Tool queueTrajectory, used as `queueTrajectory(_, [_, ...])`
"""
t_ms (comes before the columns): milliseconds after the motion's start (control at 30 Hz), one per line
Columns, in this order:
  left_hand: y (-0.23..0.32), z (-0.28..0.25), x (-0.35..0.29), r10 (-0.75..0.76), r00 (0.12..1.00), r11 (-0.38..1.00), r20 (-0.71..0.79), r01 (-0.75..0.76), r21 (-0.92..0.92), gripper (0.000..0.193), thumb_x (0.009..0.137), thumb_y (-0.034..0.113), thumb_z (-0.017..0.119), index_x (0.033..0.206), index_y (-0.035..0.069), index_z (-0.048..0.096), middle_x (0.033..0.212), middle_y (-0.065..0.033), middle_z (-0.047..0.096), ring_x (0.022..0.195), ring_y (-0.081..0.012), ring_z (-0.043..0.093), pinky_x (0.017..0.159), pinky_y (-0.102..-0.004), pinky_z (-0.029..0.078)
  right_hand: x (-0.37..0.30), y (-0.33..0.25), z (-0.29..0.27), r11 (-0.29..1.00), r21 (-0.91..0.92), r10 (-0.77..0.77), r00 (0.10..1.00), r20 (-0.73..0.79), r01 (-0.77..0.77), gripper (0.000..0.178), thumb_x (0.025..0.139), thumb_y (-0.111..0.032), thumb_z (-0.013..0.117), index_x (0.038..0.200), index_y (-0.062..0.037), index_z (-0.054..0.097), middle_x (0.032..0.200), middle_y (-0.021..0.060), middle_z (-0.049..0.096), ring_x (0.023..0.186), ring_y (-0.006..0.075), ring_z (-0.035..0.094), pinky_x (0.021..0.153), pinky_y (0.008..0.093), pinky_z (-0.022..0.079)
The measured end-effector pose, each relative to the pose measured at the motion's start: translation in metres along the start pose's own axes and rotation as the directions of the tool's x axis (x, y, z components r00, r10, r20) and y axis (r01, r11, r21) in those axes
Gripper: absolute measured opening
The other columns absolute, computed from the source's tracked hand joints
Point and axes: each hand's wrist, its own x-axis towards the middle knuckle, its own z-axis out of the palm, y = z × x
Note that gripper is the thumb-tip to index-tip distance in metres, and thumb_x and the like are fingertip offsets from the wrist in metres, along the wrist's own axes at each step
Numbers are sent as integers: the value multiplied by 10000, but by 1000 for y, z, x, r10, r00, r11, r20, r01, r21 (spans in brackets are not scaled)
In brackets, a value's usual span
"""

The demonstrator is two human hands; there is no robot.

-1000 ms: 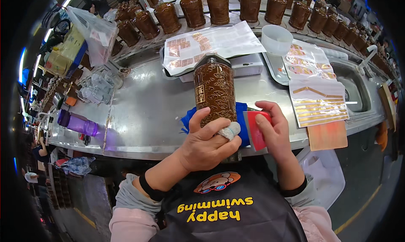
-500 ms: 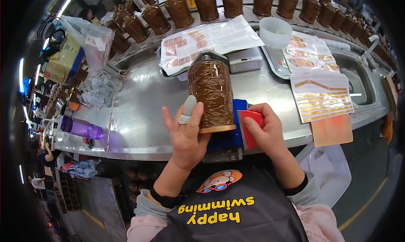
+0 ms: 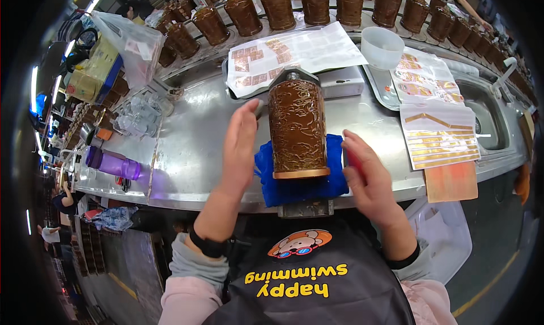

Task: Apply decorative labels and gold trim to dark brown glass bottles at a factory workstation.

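A brown bottle (image 3: 297, 126) with a raised, glossy pattern and a gold-coloured rim at its near end lies on a blue cloth (image 3: 337, 177). The cloth covers a block at the counter's near edge. To the left of the bottle, my left hand (image 3: 241, 141) is raised, fingers stretched out and apart from it. A pale finger cover shows partly at its fingertips. My right hand (image 3: 371, 177) is on the other side, not touching the bottle. It grips a red scraper (image 3: 353, 159), mostly hidden behind the fingers.
Sheets of brown-gold stickers (image 3: 283, 56) lie behind the bottle, beside a translucent tub (image 3: 383, 47). Gold strips on a sheet (image 3: 436, 138) lie at right, before a sink (image 3: 481, 118). A purple water bottle (image 3: 113, 162) lies at left. Several brown bottles (image 3: 314, 5) line the far conveyor.
My left hand has let go of the bottle and moved left. My right hand has turned, so the scraper is now mostly hidden. The bottle's patterned face looks turned.
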Motion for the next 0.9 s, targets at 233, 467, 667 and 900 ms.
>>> queueTrajectory(233, [-14,14,68,-379,858,711,347,510,-484,504,1018,427,387,1248,-2,520,1182,-114,596,1058,-202,586,941,-361,465,18,3,24,842,-435,-319,945,78,320,775,688,-59,769,1361,35,396,1329,266,457,1167,417,491,984,462,418])
queueTrajectory(467, [2,0,47,-307,883,772,356,449,-450,468,1021,368,406,1299,-1,480,1231,-107,585,1139,-198,560,992,-362,443,8,-6,9,849,-383,-375,926,48,364,738,679,35,708,1354,45,411,1281,247,529,1145,406,536,976,456,420])
queueTrajectory(667, [37,-37,-1,-153,977,814,146,208,-543,508,962,367,538,1312,10,450,1204,-113,581,1099,-192,586,951,-342,477,19,-10,14,781,-366,-513,854,87,506,714,682,-6,734,1329,48,438,1273,250,545,1107,385,567,941,440,451])
queueTrajectory(900, [105,-151,-77,80,993,985,-90,-92,-143,294,951,295,594,1128,63,557,937,24,566,883,-48,545,787,-211,446,53,-51,84,731,-165,-619,745,249,662,632,729,-82,754,1282,74,489,1244,258,571,1075,400,586,914,449,465])
